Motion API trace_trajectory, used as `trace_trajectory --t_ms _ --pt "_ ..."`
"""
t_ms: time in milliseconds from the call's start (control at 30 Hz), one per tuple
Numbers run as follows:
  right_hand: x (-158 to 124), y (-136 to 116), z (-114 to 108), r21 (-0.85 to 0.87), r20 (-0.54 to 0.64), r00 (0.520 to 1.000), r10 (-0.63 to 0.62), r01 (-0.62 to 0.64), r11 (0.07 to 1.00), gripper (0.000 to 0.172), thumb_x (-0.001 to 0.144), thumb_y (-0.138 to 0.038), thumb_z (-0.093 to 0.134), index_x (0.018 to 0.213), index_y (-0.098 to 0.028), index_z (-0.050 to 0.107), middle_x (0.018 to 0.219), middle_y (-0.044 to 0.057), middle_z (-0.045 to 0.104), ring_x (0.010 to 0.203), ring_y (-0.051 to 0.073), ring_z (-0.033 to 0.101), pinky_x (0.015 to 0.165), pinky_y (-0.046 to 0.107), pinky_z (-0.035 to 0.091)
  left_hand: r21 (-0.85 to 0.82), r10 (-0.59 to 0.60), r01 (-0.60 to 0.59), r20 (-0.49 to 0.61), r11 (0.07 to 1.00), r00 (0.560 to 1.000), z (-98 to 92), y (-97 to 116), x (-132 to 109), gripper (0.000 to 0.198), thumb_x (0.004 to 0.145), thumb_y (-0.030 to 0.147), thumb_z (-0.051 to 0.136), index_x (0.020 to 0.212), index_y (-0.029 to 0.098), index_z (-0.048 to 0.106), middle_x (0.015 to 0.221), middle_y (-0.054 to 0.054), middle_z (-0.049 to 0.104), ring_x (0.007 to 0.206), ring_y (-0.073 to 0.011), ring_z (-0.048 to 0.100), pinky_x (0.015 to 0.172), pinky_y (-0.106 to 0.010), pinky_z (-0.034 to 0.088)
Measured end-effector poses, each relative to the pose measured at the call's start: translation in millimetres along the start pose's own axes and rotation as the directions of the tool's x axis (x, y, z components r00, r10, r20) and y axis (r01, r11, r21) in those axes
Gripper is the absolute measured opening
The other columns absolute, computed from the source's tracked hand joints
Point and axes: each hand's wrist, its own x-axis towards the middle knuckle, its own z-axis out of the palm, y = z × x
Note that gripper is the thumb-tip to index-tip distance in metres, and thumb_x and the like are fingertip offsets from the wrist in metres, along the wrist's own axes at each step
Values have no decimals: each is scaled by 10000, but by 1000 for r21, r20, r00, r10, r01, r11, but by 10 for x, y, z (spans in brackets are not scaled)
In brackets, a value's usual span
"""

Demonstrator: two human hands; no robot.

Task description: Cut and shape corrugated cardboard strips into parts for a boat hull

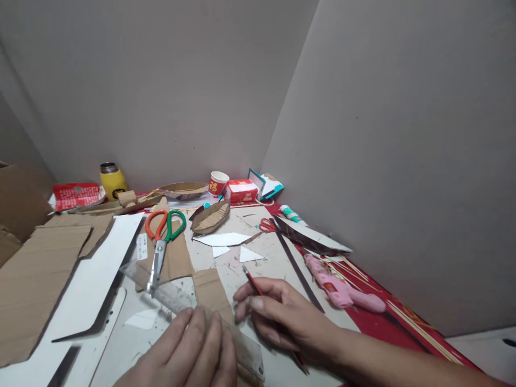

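Note:
My left hand (189, 352) lies flat with fingers stretched out, pressing a clear plastic ruler (177, 299) onto a strip of brown cardboard (212, 292). My right hand (282, 317) is closed around a red pencil (252, 280) whose tip points up and left, just right of the cardboard strip. The two hands sit close together at the near edge of the work surface.
Orange-and-green scissors (163, 236) lie on cardboard behind the ruler. White paper cut-outs (226, 239), a cardboard boat shape (210, 216), a pink glue gun (342, 290), wooden skewers (419, 330), a glue stick (292, 214), a red cup (218, 183), a yellow flask (112, 181) and large cardboard sheets (36, 285) crowd the table.

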Motion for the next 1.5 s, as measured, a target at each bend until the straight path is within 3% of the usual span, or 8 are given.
trace_trajectory --t_ms 133,300,467,633,767,967,1267,1500 --pt "-21 40 16 -10 199 972 128 -129 992 445 668 -414 826 925 -103 639 607 -36 610 323 -2 389 298 114 266 -47 11 -10 26 999 1000 37 13 -18 325 986 138 353 1102 199 650 1042 16 740 987 -171 642 893 -301 484" --pt "-29 6 48 -47 318 921 225 -222 974 393 617 -389 863 755 -104 631 457 -72 536 315 5 385 299 101 275 -89 8 -14 -65 996 998 92 29 -18 337 990 134 360 1065 214 679 1014 40 743 980 -152 643 977 -299 455" --pt "4 26 18 12 224 962 156 -162 987 372 637 -378 850 750 -121 606 451 -80 527 294 11 365 280 115 245 -243 -134 96 -145 965 980 191 28 -1 356 973 136 343 1036 170 692 1061 -23 739 1094 -171 619 1161 -400 284" --pt "42 39 19 43 65 996 63 -66 997 430 655 -444 833 749 -162 523 422 -125 450 262 0 284 263 114 193 -363 -185 127 -128 923 974 265 1 -104 345 933 115 375 1101 152 673 1124 -46 731 1165 -179 590 1173 -391 265" --pt "44 33 32 0 33 998 56 -56 998 458 673 -491 808 753 -168 493 478 -100 509 271 -5 301 269 116 192 -425 -198 135 -108 895 974 327 -3 -200 357 893 88 382 1121 124 655 1038 -90 750 1044 -200 657 1095 -415 399" --pt "35 49 17 -90 97 995 26 -17 996 422 729 -494 761 745 -148 518 573 -46 612 291 -3 350 304 129 273 -481 -221 154 -85 863 971 299 -64 -160 351 865 69 372 1107 94 625 879 -117 737 841 -212 682 837 -378 562" --pt "31 78 -14 -127 124 992 25 -9 992 400 774 -484 722 748 -135 528 672 20 672 334 -3 374 321 123 279 -624 -174 166 48 764 984 187 -111 -71 262 871 40 384 1015 115 590 693 -58 637 600 -180 567 572 -304 510" --pt "30 77 -9 -131 136 990 25 -7 991 385 794 -477 702 762 -132 532 691 40 691 323 -7 382 320 120 270 -662 -177 115 -26 741 984 274 -41 -133 331 911 51 292 1060 102 583 712 -74 662 620 -183 586 609 -314 527"
